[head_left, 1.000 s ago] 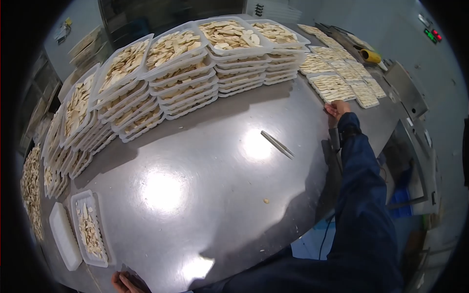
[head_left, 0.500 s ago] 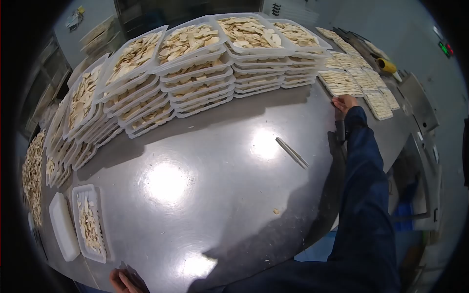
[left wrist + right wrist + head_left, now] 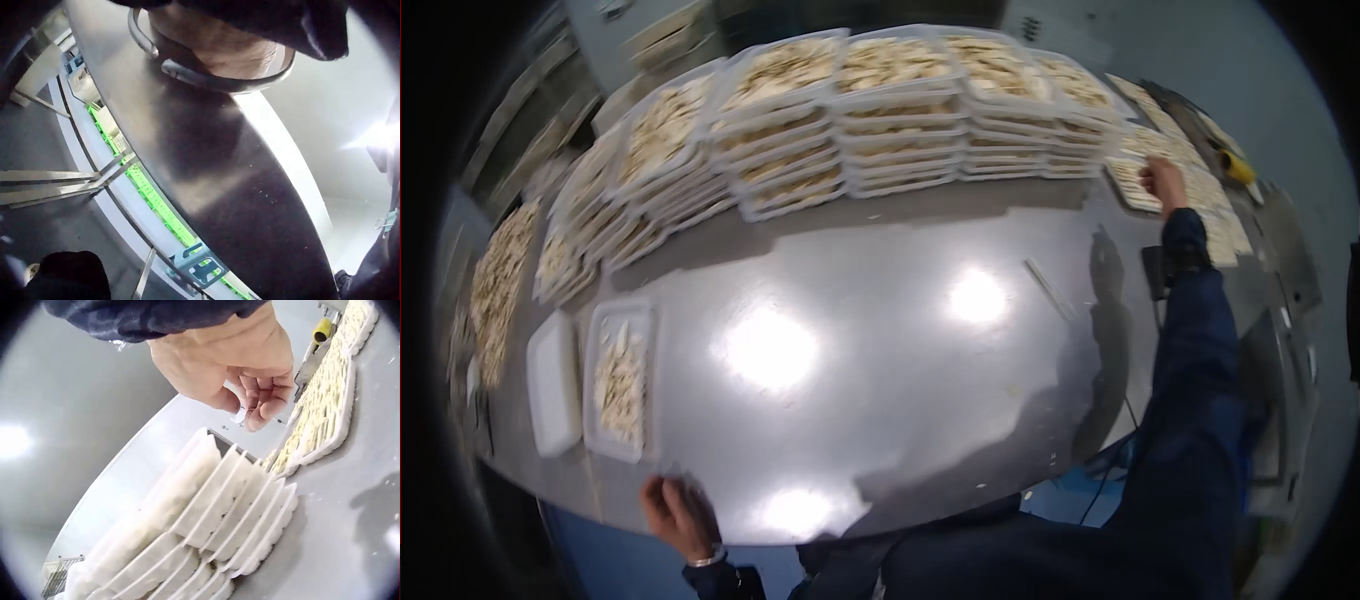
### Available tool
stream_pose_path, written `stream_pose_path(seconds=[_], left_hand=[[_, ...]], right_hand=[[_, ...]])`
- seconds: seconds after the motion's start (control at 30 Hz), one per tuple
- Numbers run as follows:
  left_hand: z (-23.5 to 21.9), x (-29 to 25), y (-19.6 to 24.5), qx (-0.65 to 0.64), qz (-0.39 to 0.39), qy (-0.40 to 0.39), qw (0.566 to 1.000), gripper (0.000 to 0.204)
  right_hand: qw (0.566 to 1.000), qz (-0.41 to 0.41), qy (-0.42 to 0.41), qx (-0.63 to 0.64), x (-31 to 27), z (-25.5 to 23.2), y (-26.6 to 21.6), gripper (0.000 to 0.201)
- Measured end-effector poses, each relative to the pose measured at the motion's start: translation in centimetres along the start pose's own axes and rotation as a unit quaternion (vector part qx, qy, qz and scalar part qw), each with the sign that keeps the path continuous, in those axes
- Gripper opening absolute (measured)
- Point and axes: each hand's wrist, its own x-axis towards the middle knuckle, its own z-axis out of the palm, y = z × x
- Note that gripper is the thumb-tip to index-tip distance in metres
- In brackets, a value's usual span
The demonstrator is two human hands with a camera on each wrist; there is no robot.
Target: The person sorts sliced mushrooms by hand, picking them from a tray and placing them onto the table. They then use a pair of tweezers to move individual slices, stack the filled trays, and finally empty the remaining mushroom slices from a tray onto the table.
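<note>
In the head view my right hand [image 3: 1165, 183] is over the flat trays [image 3: 1135, 192] of pale slices laid in rows at the far right. Up close in the right wrist view, its thumb and fingers curl together around a small whitish piece [image 3: 239, 416], partly hidden. My left hand [image 3: 680, 518] rests at the table's front edge with loosely curled fingers, holding nothing. A metal bracelet [image 3: 234, 81] circles that wrist; the left wrist view leaves its fingers out. Tweezers [image 3: 1050, 290] lie on the steel table [image 3: 880, 400], left of my right forearm.
Stacked plastic trays [image 3: 900, 148] heaped with dried slices line the back of the table. At left stand a shallow tray [image 3: 650, 385] holding broken slices and a plain white tray [image 3: 555, 390]. A pile of loose slices [image 3: 500, 300] lies beyond. A yellow cylinder [image 3: 1238, 168] sits far right.
My right hand has left the front edge of a flat tray and risen over the slices. The head view has shifted, bringing more of my left hand into sight.
</note>
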Motion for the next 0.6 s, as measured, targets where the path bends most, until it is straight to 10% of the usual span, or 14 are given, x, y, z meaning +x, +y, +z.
stream_pose_path(seconds=[0.4, 0.6], left_hand=[[-0.5, 0.2, 1.6, 0.041, 0.018, -0.038, 0.998, 0.012], [-0.7, 0.4, 1.5, 0.046, 0.045, -0.028, 0.998, 0.012]], right_hand=[[0.931, -0.153, -0.271, -0.188, -10.9, 7.2, -9.8, 0.017], [0.826, -0.362, -0.339, -0.268, -28.8, 10.8, -14.4, 0.006]])
